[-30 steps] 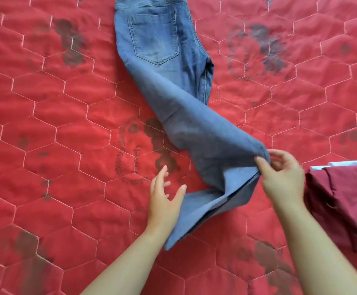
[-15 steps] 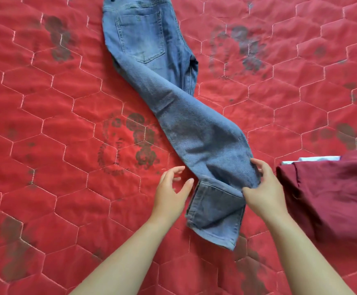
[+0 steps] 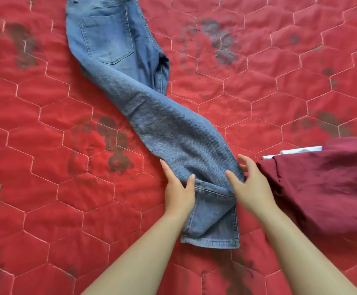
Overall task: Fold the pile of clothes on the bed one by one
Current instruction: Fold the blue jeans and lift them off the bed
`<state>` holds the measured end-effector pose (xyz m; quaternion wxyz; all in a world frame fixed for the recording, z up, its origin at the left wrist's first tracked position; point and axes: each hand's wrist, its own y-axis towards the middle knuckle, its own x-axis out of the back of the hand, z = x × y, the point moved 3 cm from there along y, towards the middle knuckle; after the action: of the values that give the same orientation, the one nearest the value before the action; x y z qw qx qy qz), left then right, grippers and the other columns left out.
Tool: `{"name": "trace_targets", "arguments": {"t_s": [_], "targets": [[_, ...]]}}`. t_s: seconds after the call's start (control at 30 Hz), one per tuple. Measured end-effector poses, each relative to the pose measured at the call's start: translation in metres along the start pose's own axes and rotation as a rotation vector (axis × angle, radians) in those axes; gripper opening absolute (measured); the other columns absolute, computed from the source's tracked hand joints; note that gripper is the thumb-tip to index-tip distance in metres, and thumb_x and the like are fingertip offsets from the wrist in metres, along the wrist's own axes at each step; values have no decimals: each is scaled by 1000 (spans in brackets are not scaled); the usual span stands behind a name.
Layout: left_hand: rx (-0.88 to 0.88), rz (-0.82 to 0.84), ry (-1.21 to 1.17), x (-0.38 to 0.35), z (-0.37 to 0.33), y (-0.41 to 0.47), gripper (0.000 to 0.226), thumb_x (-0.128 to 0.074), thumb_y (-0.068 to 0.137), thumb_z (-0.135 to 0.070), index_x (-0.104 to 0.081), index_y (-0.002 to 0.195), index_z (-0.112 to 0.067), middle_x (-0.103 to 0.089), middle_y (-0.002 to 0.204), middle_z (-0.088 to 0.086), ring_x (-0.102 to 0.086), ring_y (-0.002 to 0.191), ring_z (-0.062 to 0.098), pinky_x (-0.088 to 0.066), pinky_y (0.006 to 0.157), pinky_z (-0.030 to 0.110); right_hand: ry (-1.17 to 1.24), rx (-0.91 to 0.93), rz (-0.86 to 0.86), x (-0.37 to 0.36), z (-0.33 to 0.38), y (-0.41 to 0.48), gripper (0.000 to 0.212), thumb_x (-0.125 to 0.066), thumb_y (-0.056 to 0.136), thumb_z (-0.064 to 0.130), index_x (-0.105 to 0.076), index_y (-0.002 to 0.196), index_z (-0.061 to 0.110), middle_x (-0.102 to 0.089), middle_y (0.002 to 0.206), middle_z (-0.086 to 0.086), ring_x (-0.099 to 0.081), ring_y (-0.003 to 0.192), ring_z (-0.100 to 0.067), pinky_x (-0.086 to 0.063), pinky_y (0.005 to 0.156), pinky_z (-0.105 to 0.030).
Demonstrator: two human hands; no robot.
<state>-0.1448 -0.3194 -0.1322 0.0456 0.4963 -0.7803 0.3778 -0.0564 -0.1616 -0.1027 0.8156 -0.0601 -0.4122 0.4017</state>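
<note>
red quilted bed (image 3: 45,188) is now bearing the jeans (image 3: 173,133), hem end lowered and doubled back (first fold is settling), while left grip (image 3: 179,188) and right grip (image 3: 250,184) are pressing its crease, fingers spread.

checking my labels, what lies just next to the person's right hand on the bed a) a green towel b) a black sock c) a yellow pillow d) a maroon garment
d: a maroon garment lies bunched just beside the right hand, which touches the jeans.
</note>
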Motion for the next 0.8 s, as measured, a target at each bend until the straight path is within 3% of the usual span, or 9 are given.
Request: {"name": "trace_targets", "arguments": {"t_s": [0.07,0.17,0.3,0.4,0.47,0.53,0.63,0.8], "targets": [[-6,-18,19,-6,-1,0,90,-58,90,-24,12,147,-22,-45,141,9,-50,121,25,-32,88,16,2,9,-19,-11,-1,-5,56,-59,89,23,-35,139,22,-53,133,-1,-49,121,-18,-32,90,-18],[-29,-7,-58,-4,-3,-3,88,-58,90,-16,8,148,-23,-40,137,-2,-44,116,4,-24,84,-4,49,-23,-38,-23,-5,-18,62,-58,89,14,-29,143,22,-50,135,-2,-49,121,-21,-30,87,-13],[-154,-58,-129,25,2,-18,84,-61,87,-10,-6,149,-27,-25,130,-35,-28,105,-35,-20,81,-12,126,62,-92,-28,2,-43,68,-63,84,8,-31,142,23,-45,123,16,-44,109,2,-22,82,7],[-184,-83,-83,68,19,-43,80,-61,87,-11,-13,146,-37,-26,118,-58,-30,111,-33,-24,84,-9,124,32,71,-49,4,-77,77,-67,81,11,-25,144,26,-45,123,17,-40,105,11,-24,82,7],[-140,-81,-13,100,36,-60,79,-61,88,-15,-13,144,-42,-31,124,-53,-36,116,-23,-28,89,-4,31,-16,296,-70,1,-104,85,-68,80,15,-18,147,29,-48,132,10,-48,115,-3,-32,88,-7],[-71,-78,113,130,57,-68,76,-61,88,-21,-15,146,-37,-37,139,-27,-42,123,-3,-33,99,11,-63,2,407,-87,2,-121,86,-69,79,18,-18,148,24,-45,140,-1,-46,123,-17,-33,97,-19],[-5,-91,327,161,81,-59,70,-63,86,-24,-26,145,-21,-41,134,6,-52,111,19,-40,98,31,-30,68,302,-95,21,-110,76,-69,79,19,-29,143,17,-47,134,-5,-47,121,-21,-37,103,-33],[-3,-141,267,172,84,-13,64,-63,86,-26,-33,141,-17,-45,120,2,-54,94,13,-39,88,24,5,97,144,-116,54,-76,69,-70,78,22,-35,137,16,-44,128,-3,-48,114,-17,-40,95,-28]]}}
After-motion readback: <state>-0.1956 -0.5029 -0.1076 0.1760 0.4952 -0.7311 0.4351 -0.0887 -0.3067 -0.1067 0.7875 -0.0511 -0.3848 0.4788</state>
